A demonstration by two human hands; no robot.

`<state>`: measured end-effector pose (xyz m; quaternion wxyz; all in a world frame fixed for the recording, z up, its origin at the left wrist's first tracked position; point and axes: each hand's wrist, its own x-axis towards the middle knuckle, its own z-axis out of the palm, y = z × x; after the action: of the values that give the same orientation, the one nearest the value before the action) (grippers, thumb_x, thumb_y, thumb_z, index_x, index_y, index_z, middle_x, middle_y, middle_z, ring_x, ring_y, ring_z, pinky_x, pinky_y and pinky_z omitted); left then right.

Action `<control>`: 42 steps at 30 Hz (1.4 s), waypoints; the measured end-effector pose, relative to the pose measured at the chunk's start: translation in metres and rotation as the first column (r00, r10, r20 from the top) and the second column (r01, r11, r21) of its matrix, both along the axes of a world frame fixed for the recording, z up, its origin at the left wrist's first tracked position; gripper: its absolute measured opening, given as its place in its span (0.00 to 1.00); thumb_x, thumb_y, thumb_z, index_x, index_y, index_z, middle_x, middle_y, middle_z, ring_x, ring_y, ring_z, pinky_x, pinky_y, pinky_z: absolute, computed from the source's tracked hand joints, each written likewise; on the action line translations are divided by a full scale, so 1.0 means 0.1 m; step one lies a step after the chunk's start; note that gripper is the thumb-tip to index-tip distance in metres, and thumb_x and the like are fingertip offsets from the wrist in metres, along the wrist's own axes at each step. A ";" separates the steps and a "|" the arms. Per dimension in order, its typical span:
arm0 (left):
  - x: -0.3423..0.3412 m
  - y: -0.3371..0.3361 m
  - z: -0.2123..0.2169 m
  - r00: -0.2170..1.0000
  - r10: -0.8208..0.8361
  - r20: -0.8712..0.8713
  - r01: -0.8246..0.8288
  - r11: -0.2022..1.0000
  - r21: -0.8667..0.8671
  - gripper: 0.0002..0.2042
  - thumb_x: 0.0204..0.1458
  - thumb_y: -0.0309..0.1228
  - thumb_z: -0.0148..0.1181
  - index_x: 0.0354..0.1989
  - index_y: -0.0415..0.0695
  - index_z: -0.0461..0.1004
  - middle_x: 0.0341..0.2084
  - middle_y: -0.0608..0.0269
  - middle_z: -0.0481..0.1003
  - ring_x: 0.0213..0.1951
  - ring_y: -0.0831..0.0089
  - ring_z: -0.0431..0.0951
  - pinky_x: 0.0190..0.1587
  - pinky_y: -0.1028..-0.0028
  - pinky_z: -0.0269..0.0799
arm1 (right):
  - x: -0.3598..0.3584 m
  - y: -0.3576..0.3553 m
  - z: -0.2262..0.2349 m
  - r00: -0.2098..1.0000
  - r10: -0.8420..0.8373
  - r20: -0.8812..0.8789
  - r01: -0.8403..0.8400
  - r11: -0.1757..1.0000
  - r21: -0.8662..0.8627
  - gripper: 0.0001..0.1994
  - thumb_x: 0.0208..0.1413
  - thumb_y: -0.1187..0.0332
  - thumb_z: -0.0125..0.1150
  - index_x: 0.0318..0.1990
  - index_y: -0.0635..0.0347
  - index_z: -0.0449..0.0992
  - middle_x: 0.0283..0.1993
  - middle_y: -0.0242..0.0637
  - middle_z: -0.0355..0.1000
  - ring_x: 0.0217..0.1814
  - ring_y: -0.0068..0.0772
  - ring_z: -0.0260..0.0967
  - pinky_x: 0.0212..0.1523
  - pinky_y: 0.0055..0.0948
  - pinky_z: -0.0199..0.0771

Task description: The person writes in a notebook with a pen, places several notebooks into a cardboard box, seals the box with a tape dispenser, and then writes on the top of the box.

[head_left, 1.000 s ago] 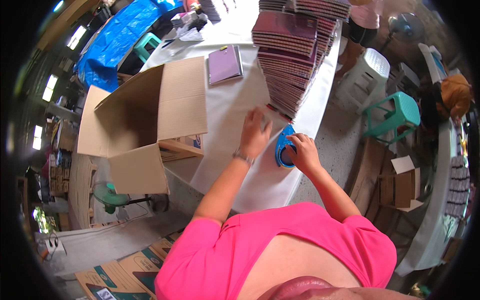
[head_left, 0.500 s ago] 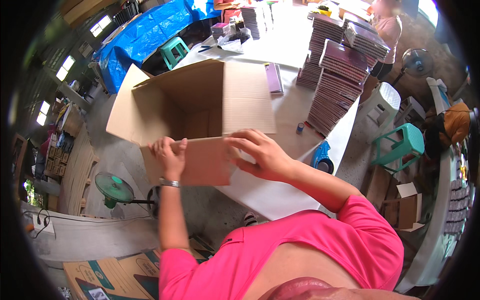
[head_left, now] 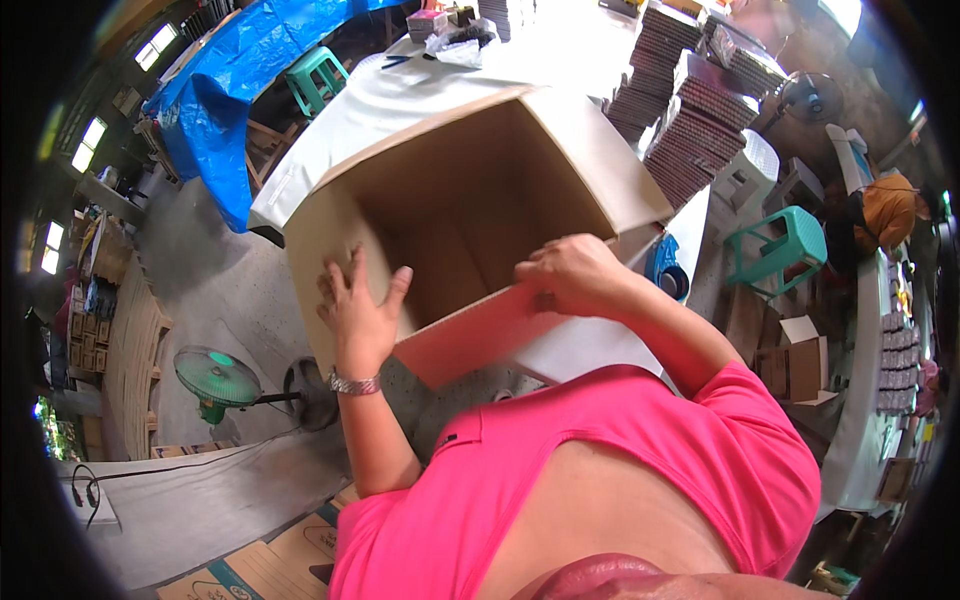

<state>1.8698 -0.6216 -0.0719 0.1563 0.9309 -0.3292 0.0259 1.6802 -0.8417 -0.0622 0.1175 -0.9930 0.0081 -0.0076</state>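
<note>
My left hand (head_left: 360,318) is released, its fingers fanned and palm laid against the left flap of a large, open, brown corrugated cardboard box (head_left: 470,190); a silvery linked band (head_left: 355,383) circles that wrist. My right hand (head_left: 580,278) is bent inward, its curled fingers grasping the near flap at its right end. Both forearms reach up from my pink sleeves.

The box is right in front of me, over the near part of the white-covered tabletop (head_left: 565,60), mouth tipped toward me. Its inside walls are smooth and matt, with a crease along the bottom. Just beyond its right side is a blue plastic tape dispenser (head_left: 664,260); farther back rise tall stacks of spiral-bound notebooks (head_left: 700,135) with dark purplish covers.

Around the tabletop are a crinkled blue tarpaulin (head_left: 225,105), a green plastic stool (head_left: 797,243) and a green-centred fan (head_left: 217,380) above grey concrete floor (head_left: 195,260).
</note>
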 end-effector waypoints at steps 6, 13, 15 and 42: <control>-0.06 -0.19 0.21 0.983 -0.181 -0.007 0.178 0.962 0.208 0.37 0.51 0.57 0.52 0.67 0.55 0.51 0.68 0.41 0.36 0.68 0.42 0.38 0.63 0.41 0.42 | -0.04 -0.25 -0.12 0.983 0.129 0.129 -0.124 0.991 -0.052 0.17 0.39 0.56 0.67 0.38 0.48 0.75 0.35 0.30 0.74 0.46 0.33 0.71 0.46 0.39 0.65; 0.59 -1.14 0.65 0.934 -0.235 0.268 0.024 0.793 0.609 0.47 0.46 0.58 0.57 0.70 0.65 0.34 0.70 0.59 0.33 0.70 0.51 0.24 0.60 0.31 0.25 | 0.04 -0.39 -0.01 0.994 0.100 0.042 -0.099 0.994 -0.034 0.13 0.40 0.61 0.64 0.37 0.48 0.73 0.33 0.25 0.74 0.46 0.30 0.70 0.47 0.37 0.61; 0.93 -1.25 0.60 0.857 -0.201 0.474 -0.128 0.808 0.575 0.50 0.45 0.59 0.58 0.69 0.67 0.27 0.70 0.56 0.34 0.69 0.48 0.22 0.56 0.26 0.24 | 0.08 -0.41 -0.04 0.983 0.178 0.035 -0.177 0.984 -0.034 0.13 0.40 0.61 0.64 0.37 0.47 0.73 0.33 0.24 0.74 0.46 0.29 0.69 0.47 0.38 0.61; -1.48 -4.58 0.88 0.401 -0.534 -0.744 0.142 0.839 -0.525 0.42 0.47 0.43 0.65 0.63 0.35 0.46 0.50 0.44 0.68 0.49 0.58 0.72 0.50 0.58 0.68 | -1.62 -3.87 1.87 0.726 -0.685 0.061 0.686 0.728 -0.001 0.48 0.31 0.61 0.73 0.66 0.54 0.55 0.64 0.50 0.58 0.62 0.40 0.60 0.59 0.34 0.63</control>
<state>1.7217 -1.0801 0.0163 0.4794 0.6725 -0.3773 -0.4190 1.5186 -1.2287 0.1249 0.0951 -0.9207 0.3704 -0.0783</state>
